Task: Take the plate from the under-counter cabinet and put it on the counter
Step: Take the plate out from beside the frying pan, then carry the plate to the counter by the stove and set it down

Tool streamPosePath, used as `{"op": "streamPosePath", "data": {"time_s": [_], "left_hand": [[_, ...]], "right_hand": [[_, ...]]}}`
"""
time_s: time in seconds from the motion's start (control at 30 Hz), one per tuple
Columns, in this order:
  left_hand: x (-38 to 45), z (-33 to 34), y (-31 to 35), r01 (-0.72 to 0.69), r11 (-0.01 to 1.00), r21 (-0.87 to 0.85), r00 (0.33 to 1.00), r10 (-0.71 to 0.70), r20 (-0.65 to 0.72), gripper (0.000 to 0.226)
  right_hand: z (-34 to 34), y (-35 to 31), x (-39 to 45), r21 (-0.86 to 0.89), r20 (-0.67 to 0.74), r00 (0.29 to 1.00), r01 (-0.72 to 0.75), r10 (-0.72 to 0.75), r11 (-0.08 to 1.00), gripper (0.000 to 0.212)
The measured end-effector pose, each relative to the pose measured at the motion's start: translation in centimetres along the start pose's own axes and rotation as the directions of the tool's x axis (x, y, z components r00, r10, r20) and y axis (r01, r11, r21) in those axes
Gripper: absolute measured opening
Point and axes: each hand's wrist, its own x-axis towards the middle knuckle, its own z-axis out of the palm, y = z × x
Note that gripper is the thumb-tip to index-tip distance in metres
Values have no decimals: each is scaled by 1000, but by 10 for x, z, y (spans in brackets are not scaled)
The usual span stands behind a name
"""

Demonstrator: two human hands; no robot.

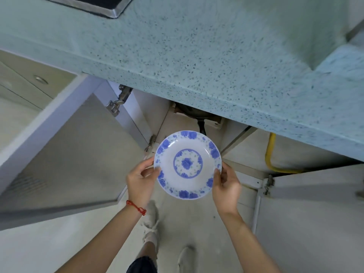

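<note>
A round white plate [187, 164] with blue flower patterns is held level in front of the open under-counter cabinet [177, 123], below the counter's front edge. My left hand [140, 181] grips its left rim, thumb on top, with a red string around the wrist. My right hand [226, 187] grips the right rim the same way. The speckled pale green counter [197, 52] spreads across the upper part of the view, above and beyond the plate.
The left cabinet door [65, 150] stands swung open toward me, the right door [307, 213] is open too. A yellow hose [270, 152] and a dark pipe [201, 125] show inside the cabinet. A cooktop corner [102, 6] sits at the counter's far left. My feet are on the floor below.
</note>
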Motion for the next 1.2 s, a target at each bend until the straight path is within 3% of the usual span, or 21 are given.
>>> {"op": "streamPosePath", "data": {"time_s": [0.57, 0.93, 1.2], "left_hand": [[-77, -68, 142, 77, 993, -93, 995, -82, -55, 33], [-101, -105, 208, -2, 990, -144, 1000, -2, -24, 31], [-100, -136, 246, -33, 991, -131, 999, 27, -42, 34]], "right_hand": [[-55, -147, -85, -20, -54, 998, -37, 36, 999, 23], [-79, -222, -112, -74, -102, 994, 24, -32, 997, 7], [-77, -273, -125, -38, -107, 991, 79, -83, 996, 15]]}}
